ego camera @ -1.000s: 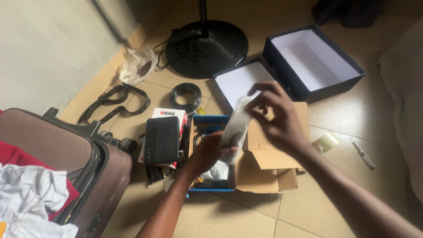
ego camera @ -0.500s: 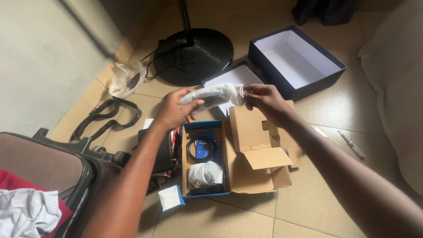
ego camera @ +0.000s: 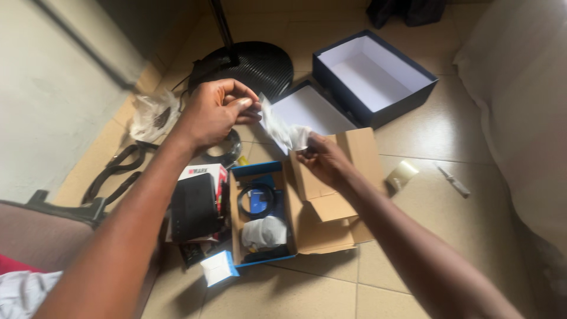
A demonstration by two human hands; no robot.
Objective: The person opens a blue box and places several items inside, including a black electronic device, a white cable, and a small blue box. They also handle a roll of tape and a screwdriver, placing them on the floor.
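Fingers (ego camera: 245,106) of the left hand (ego camera: 215,112) pinch shut on one end of a small white plastic bag (ego camera: 283,129), while the right hand (ego camera: 325,159) curls closed around its other end, stretching the bag in the air above an open cardboard box (ego camera: 322,207) on the tiled floor.

Taking that cardboard box as the landmark: a white fabric-covered mass (ego camera: 520,112) fills the frame well to its right. A brown suitcase (ego camera: 41,242) with red and white cloth in it lies far to its left, at the bottom corner. Beyond the box, a round black fan base (ego camera: 260,65) with a pole sits near the wall. A dark blue box (ego camera: 378,74) with a white inside stands open beyond and to the right, its lid (ego camera: 313,109) lying white side up between it and the cardboard box, partly behind the bag. A black device (ego camera: 195,204) rests on a red-and-white carton just left of the box. A black strap (ego camera: 115,177) lies further left, with a clear crumpled bag (ego camera: 153,115) beyond it. Inside the box's blue-edged tray sit a coiled black cable (ego camera: 257,198) and a white wrapped item (ego camera: 266,231). A small white packet (ego camera: 218,267) lies at its near left corner. A roll of tape (ego camera: 403,174) and a small knife (ego camera: 453,180) lie to its right.
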